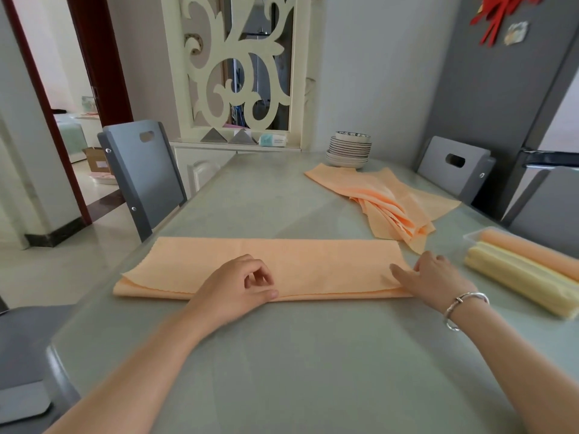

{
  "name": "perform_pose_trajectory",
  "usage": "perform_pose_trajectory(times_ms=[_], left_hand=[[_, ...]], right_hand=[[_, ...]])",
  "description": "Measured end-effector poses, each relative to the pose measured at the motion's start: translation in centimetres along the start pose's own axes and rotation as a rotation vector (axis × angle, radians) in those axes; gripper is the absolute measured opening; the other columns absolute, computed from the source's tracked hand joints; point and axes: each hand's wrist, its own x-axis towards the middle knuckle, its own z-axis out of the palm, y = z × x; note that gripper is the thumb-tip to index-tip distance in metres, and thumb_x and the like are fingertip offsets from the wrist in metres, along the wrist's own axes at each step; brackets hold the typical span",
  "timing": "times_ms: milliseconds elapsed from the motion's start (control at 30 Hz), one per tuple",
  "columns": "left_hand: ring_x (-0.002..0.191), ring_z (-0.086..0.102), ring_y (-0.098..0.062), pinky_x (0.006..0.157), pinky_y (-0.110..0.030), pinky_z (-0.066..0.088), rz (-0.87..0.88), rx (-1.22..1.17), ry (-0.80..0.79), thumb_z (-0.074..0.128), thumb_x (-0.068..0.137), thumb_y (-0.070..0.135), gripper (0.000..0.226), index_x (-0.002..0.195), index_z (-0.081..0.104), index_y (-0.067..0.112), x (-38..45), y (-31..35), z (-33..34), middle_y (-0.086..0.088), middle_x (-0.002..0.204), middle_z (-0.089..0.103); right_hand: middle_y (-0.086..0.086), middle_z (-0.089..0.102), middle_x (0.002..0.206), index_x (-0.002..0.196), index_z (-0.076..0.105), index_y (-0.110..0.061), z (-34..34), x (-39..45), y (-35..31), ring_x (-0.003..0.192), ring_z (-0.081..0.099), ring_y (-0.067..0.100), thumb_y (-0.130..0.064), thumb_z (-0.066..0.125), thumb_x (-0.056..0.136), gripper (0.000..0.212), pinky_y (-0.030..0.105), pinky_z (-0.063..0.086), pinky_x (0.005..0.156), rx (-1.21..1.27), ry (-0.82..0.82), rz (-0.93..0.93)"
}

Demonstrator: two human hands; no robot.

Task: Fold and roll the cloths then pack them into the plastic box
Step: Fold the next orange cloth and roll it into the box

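Note:
An orange cloth (313, 261), folded into a long strip, lies across the table in front of me. My left hand (238, 286) rests on its near edge around the middle, fingers loosely curled with the thumb along the fold. My right hand (429, 280) lies flat on the strip's right end, fingers straight and pointing left. A clear plastic box (473, 237) at the right edge holds one orange roll (532, 255) and several pale yellow rolls (520, 280). A loose pile of orange cloths (391, 202) lies at the back right.
A stack of plates (348, 151) with a bowl on top stands at the table's far end. Grey chairs stand at the left (144, 177) and right (454, 167) sides. A grey fridge (501, 89) rises at the right. The glass table (313, 371) reaches toward me.

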Motion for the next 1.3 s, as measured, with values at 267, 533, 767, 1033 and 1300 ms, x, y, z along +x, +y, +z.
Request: perform_pose_trajectory(times_ms=[267,533,767,1033,1300], left_hand=[[0.074,0.045,-0.003,0.073,-0.010,0.036,-0.092,-0.023,-0.083,0.078,0.074,0.036,0.053,0.122,0.057,0.027,0.6,-0.4,0.1,0.010,0.097,0.048],[0.095,0.047,-0.011,0.084,-0.020,0.037,-0.222,0.197,-0.372,0.070,0.062,0.068,0.099,0.143,0.036,0.023,3.8,1.5,0.0,0.009,0.097,0.041],[0.133,0.036,-0.022,0.107,-0.031,0.032,-0.186,0.366,-0.555,0.061,0.073,0.068,0.099,0.150,0.020,0.020,8.0,7.1,4.5,-0.002,0.149,0.032],[0.104,0.061,-0.014,0.092,-0.029,0.048,-0.127,0.079,-0.517,0.064,0.078,0.052,0.057,0.129,0.050,0.030,9.5,9.0,6.8,0.007,0.125,0.060],[0.064,0.053,-0.012,0.055,-0.023,0.033,-0.528,-0.521,0.014,0.039,0.100,0.026,0.034,0.107,0.066,0.007,8.8,1.8,-2.1,-0.001,0.080,0.066]], right_hand=[[0.004,0.051,0.094,0.098,0.051,-0.006,-2.0,-0.2,-0.5,0.079,0.049,0.018,-0.054,0.049,0.090,0.048,0.028,0.034,0.067,0.076,-0.245,0.004],[0.000,0.044,0.062,0.081,0.048,-0.014,-2.2,-0.1,-0.5,0.049,0.039,0.008,-0.007,0.057,0.089,0.014,0.020,0.025,0.045,1.636,-0.423,0.033],[0.006,0.053,0.075,0.072,0.057,-0.010,-4.7,0.8,-1.7,0.068,0.054,0.020,-0.009,0.052,0.081,0.010,0.029,0.039,0.075,1.952,-0.441,-0.062],[0.006,0.045,0.067,0.079,0.053,-0.008,-8.8,1.7,-8.7,0.059,0.046,0.019,-0.011,0.053,0.083,0.005,0.030,0.035,0.062,1.697,-0.415,-0.098],[0.002,0.038,0.059,0.087,0.048,-0.014,-4.2,-0.6,-15.6,0.046,0.037,0.011,0.000,0.052,0.085,0.015,0.020,0.031,0.043,1.363,-0.555,-0.263]])
